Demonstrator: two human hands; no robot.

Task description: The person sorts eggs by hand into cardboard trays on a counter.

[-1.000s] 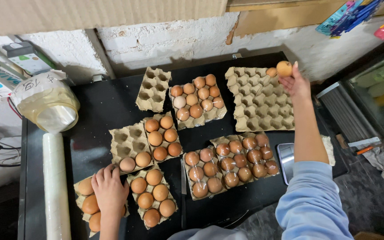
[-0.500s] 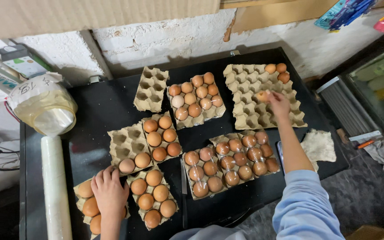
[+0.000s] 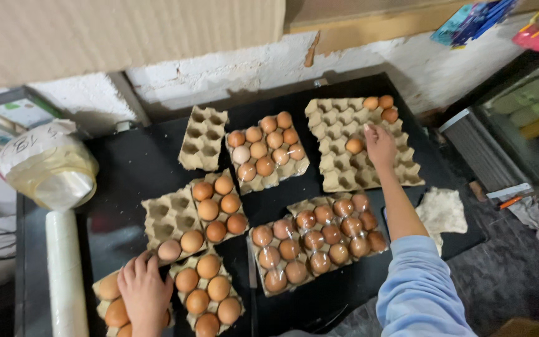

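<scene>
I see my right hand (image 3: 378, 145) stretched out over the big tray (image 3: 369, 163) at the far right of the black table (image 3: 132, 168). Its fingers are spread loosely and point away from me, not clenched, and they grip nothing that I can make out. A single brown egg (image 3: 354, 146) sits in a cup of that tray just left of the hand, touching or nearly touching the thumb side; I cannot tell which. Three more eggs (image 3: 382, 106) fill the far right corner of the same tray, and the remaining cups show bare cardboard.

My left hand (image 3: 145, 293) lies palm down at the near left, fingers curled over the edge of the near-left carton (image 3: 108, 299), which holds brown eggs partly hidden under the hand. Whether it grips an egg there I cannot tell. Just beyond its fingertips a pale egg (image 3: 169, 250) rests in the half-filled carton (image 3: 168, 218).

Between the two hands sits a wrapped tray (image 3: 313, 240), full of brown eggs under clear film. Behind it is a full carton (image 3: 266, 150), and an empty carton (image 3: 202, 138) stands to its left. A film roll (image 3: 65, 274) lies along the left edge of the table, with a tied bag (image 3: 48, 165) behind it. A crumpled rag (image 3: 442, 211) lies right of my sleeve (image 3: 422, 293)
</scene>
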